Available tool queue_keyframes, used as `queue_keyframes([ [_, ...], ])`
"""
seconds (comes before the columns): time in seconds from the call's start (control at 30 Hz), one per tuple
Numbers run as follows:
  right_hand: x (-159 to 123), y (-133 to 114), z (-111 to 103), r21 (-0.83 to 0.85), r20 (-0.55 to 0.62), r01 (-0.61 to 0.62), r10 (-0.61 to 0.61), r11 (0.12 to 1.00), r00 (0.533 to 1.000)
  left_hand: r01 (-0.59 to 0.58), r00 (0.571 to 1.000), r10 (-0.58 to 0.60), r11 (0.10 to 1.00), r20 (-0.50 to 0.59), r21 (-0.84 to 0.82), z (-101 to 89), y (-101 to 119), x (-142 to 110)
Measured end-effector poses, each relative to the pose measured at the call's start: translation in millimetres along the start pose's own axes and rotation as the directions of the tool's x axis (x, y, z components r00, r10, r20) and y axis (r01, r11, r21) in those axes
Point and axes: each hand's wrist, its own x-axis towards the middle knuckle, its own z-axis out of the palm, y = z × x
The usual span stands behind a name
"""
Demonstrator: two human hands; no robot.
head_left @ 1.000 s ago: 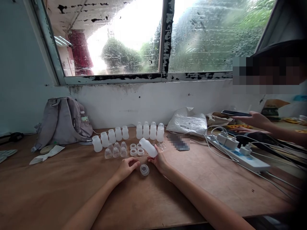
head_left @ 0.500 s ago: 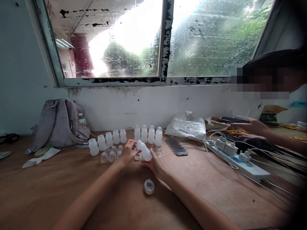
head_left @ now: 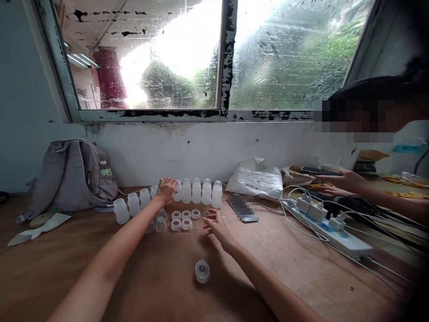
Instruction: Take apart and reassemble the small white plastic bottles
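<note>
My left hand (head_left: pixel 165 188) reaches to the back row of white plastic bottles (head_left: pixel 201 191) and is closed over the top of one bottle there. More bottles (head_left: pixel 121 211) curve away to its left. My right hand (head_left: pixel 215 226) hovers low over the table with fingers spread and empty, its fingertips by a small clear ring (head_left: pixel 209 214). White screw rings (head_left: pixel 181 219) and clear dome caps (head_left: pixel 161 223) lie between my hands. A single capped piece (head_left: pixel 202 271) stands alone on the wood nearer to me.
A grey backpack (head_left: pixel 70 176) leans on the wall at left, with a white glove (head_left: pixel 40 228) before it. A white plastic bag (head_left: pixel 256 181), a phone (head_left: pixel 243 208) and a power strip (head_left: pixel 330 228) with cables lie right. A co-worker's hand (head_left: pixel 346 180) holds another phone.
The bottle passed from my right hand to my left, which carried it back to the row. My right hand let go and moved forward toward the small rings.
</note>
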Motion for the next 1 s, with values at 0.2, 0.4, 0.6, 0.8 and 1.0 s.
queue_keyframes([
  [0.2,2,7,2,-0.102,0.026,0.026,-0.023,0.994,0.999,-0.001,1.0,0.001,1.0,0.006,0.018,25.8,2,2],
  [0.4,2,7,1,-0.219,0.076,0.153,-0.139,0.964,0.987,0.071,0.997,-0.072,0.997,0.01,0.026,30.2,2,-1],
  [0.6,-19,-36,-16,-0.42,0.569,0.203,0.083,0.885,0.819,0.182,0.969,-0.205,0.97,-0.139,-0.16,2.3,35,-38],
  [0.8,-33,-38,-25,-0.644,0.678,0.213,0.42,0.734,0.603,-0.029,0.994,-0.006,0.945,-0.106,-0.326,-15.6,85,-105],
  [1.0,-25,-15,-9,-0.652,0.697,0.385,0.317,0.654,0.643,-0.047,0.999,0.031,0.908,-0.045,-0.417,-12.6,92,-123],
])
